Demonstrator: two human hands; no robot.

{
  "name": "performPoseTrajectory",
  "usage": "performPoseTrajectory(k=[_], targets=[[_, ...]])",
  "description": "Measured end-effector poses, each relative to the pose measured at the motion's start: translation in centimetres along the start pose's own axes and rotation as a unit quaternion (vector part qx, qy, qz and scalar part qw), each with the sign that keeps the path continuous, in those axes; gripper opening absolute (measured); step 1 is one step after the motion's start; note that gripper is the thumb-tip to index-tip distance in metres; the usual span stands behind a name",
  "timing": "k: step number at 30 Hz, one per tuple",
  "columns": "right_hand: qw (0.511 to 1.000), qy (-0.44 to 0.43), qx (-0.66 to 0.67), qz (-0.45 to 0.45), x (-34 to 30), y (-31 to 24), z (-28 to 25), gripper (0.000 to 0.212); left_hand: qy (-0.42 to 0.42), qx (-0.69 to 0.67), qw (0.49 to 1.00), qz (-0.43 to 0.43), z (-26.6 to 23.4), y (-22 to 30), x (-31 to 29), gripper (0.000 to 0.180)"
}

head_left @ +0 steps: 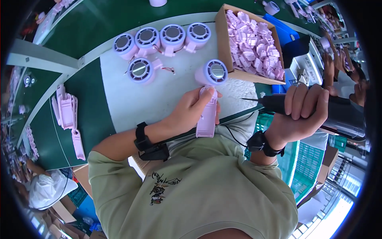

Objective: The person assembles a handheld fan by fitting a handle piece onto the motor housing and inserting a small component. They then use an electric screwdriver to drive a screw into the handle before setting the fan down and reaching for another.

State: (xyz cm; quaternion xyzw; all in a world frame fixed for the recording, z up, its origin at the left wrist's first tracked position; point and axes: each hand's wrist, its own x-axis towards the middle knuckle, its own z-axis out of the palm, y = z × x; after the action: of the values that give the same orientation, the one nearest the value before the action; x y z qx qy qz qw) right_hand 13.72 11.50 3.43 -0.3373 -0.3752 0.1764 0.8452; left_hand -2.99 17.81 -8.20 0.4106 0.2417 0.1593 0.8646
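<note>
My left hand [187, 110] is closed around the pink handle [206, 124] of what looks like a small handheld fan, its thumb pressed near the handle's upper end. Joined to that end or touching it is a round lilac head [217, 71] with a slotted rim and a shiny disc; the exact joint is hidden by the thumb. In my right hand [298, 119] lies a black electric screwdriver [274, 103], its thin bit pointing left toward the handle, a gap apart from it. Several similar round heads [172, 35] stand on the white mat [119, 95] beyond my left hand.
An open cardboard box [223, 44] full of small pink parts stands at the back right. Beside it are a blue bin [278, 30] and a white carton [308, 63]. Pink handle shells [67, 111] lie on the green table at left. A green crate [306, 159] sits below right.
</note>
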Motion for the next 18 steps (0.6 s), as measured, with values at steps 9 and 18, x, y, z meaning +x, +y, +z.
performPoseTrajectory(k=[9, 18], targets=[[0.995, -0.041, 0.017, 0.088, -3.8, 3.4, 3.6, 0.027, -0.001, 0.013, 1.000, 0.022, -0.6, -0.3, -0.9, 0.043], [0.996, -0.022, 0.019, 0.085, -3.9, 3.7, 3.5, 0.029, 0.001, -0.051, 0.999, 0.004, -0.9, -0.3, -0.9, 0.043]])
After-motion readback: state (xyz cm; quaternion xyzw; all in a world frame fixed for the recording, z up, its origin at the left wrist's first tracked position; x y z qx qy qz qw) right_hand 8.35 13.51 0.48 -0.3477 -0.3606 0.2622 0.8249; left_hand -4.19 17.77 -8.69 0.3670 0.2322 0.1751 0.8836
